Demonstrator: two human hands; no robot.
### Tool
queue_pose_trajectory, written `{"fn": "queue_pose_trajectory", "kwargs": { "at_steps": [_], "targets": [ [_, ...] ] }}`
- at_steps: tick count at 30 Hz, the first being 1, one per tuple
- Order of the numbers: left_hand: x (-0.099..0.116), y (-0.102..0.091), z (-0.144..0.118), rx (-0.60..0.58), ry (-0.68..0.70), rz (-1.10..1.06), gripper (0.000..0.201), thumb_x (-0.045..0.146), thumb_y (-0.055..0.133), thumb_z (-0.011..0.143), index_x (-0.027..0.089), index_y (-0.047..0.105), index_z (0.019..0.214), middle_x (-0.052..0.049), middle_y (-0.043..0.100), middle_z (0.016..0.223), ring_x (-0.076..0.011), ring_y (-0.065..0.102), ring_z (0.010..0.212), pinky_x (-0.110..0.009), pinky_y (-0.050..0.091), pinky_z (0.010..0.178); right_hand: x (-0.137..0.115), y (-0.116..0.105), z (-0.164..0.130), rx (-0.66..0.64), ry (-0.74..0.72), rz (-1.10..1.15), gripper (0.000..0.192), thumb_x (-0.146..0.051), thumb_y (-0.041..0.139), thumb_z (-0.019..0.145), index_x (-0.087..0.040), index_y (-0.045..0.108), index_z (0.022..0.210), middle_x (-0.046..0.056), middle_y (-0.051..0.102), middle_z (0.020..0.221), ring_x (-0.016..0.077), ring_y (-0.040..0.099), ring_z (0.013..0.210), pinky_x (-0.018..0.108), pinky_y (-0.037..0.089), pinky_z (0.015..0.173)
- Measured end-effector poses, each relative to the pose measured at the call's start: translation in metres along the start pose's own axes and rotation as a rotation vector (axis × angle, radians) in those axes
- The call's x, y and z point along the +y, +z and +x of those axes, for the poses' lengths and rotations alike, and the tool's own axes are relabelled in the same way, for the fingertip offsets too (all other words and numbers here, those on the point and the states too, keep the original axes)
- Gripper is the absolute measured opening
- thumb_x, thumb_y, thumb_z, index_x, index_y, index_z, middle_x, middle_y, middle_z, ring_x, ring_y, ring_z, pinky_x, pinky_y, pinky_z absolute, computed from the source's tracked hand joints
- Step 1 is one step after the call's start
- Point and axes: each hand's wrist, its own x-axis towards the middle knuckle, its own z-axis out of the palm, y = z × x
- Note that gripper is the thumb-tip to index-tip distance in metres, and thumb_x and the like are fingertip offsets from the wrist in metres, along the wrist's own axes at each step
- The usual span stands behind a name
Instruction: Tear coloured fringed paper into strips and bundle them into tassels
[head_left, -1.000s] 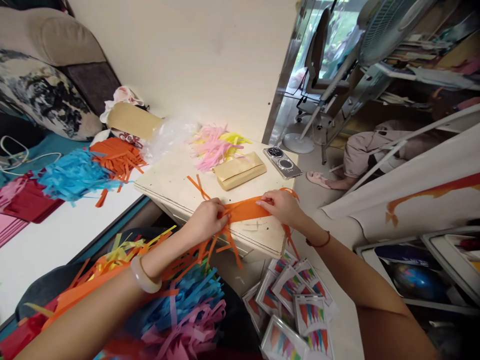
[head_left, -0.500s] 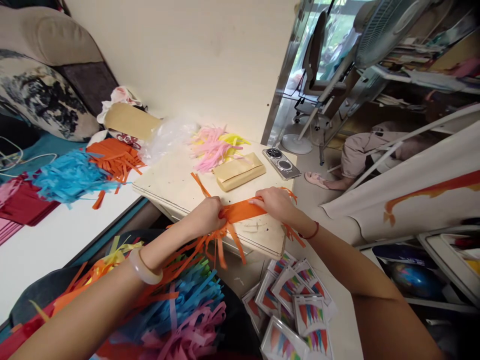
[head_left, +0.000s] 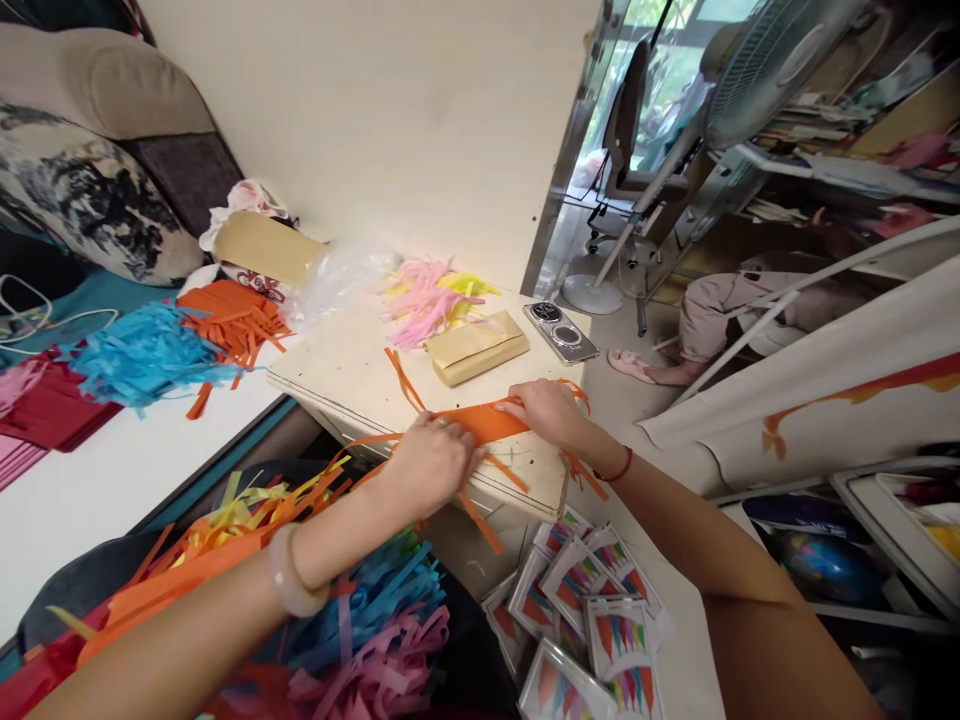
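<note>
A strip of orange fringed tissue paper (head_left: 487, 424) lies across the front of the small cream table, its cut fringes spreading at both ends. My left hand (head_left: 435, 460), fingers curled, is closed over the strip's left end. At the other end my right hand (head_left: 547, 410) pinches the paper between thumb and fingers. Just behind the strip sits a folded tan paper packet (head_left: 478, 348). Beyond that is a pile of pink and yellow paper fringe (head_left: 427, 298). A phone (head_left: 561, 331) rests near the table's right edge.
Orange, blue and pink fringes (head_left: 397, 590) cover my lap. Several packaged cards with coloured tassels (head_left: 592, 580) lie on a white surface at lower right. Blue fringed paper (head_left: 142, 352) is on the left. A standing fan (head_left: 772, 70) and a seated person's legs (head_left: 709, 310) are behind.
My left hand has rolled over the strip's left end, its back now facing up and covering the bunched fringes. The right hand keeps its grip almost in place.
</note>
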Motion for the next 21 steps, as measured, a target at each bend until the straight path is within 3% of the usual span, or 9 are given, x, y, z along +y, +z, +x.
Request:
{"fn": "queue_pose_trajectory", "kwargs": {
  "at_steps": [4,6,9,12,16,19,21],
  "targets": [
    [-0.020,-0.035,-0.036,-0.336,-0.154,0.074,0.037,0.041,0.056,0.084,0.013,0.065,0.063,-0.013,0.066,0.065,-0.0297,0.066,0.065,-0.040,0.048,0.061,0.002,0.003,0.001,-0.008,0.003,0.019,0.037,-0.047,0.046,0.092,-0.019,0.068,0.084,0.008,0.071,0.083,0.0204,0.065,0.079,0.026,0.029,0.056],
    [-0.017,-0.050,-0.038,-0.405,-0.139,0.042,0.029,0.040,0.063,0.078,0.014,0.067,0.066,-0.012,0.067,0.067,-0.0312,0.066,0.067,-0.038,0.049,0.057,0.003,0.003,0.001,-0.011,0.003,0.023,0.037,-0.047,0.046,0.092,-0.018,0.068,0.085,0.008,0.072,0.084,0.0202,0.065,0.080,0.026,0.029,0.057],
    [0.003,-0.043,-0.017,-0.198,-0.055,-0.018,0.023,0.026,0.049,0.088,0.013,0.068,0.087,-0.014,0.069,0.084,-0.0267,0.067,0.072,-0.037,0.052,0.063,0.002,0.001,0.000,-0.008,-0.008,0.007,0.036,-0.046,0.047,0.092,-0.018,0.067,0.083,0.007,0.072,0.085,0.0200,0.065,0.081,0.026,0.029,0.057],
    [0.019,-0.010,0.013,0.062,0.059,0.074,0.029,0.005,0.043,0.084,0.002,0.060,0.107,-0.023,0.064,0.105,-0.0270,0.062,0.101,-0.040,0.049,0.088,-0.001,0.000,-0.001,-0.004,-0.019,-0.021,0.037,-0.046,0.045,0.093,-0.018,0.067,0.084,0.008,0.072,0.086,0.0200,0.065,0.080,0.026,0.029,0.057],
    [0.025,0.024,0.028,0.075,0.003,0.147,0.029,0.002,0.042,0.083,-0.003,0.060,0.106,-0.028,0.063,0.105,-0.0292,0.062,0.102,-0.043,0.049,0.087,-0.002,0.002,0.000,0.002,-0.023,-0.061,0.036,-0.045,0.045,0.093,-0.017,0.066,0.084,0.009,0.071,0.084,0.0213,0.065,0.079,0.026,0.032,0.058],
    [0.025,0.028,0.028,0.063,0.008,0.185,0.028,0.001,0.043,0.084,-0.004,0.061,0.104,-0.031,0.062,0.107,-0.0311,0.062,0.103,-0.045,0.049,0.087,0.000,0.000,-0.004,0.028,0.030,-0.098,0.035,-0.045,0.046,0.092,-0.015,0.065,0.088,0.012,0.069,0.080,0.0230,0.064,0.077,0.028,0.036,0.061],
    [0.025,0.028,0.028,0.055,0.005,0.198,0.027,0.003,0.042,0.085,-0.005,0.063,0.100,-0.030,0.064,0.103,-0.0320,0.063,0.100,-0.045,0.049,0.084,0.001,-0.004,-0.012,0.132,0.028,-0.127,0.031,-0.041,0.052,0.090,-0.012,0.063,0.095,0.015,0.068,0.086,0.0259,0.062,0.083,0.032,0.040,0.070]
  ]
}}
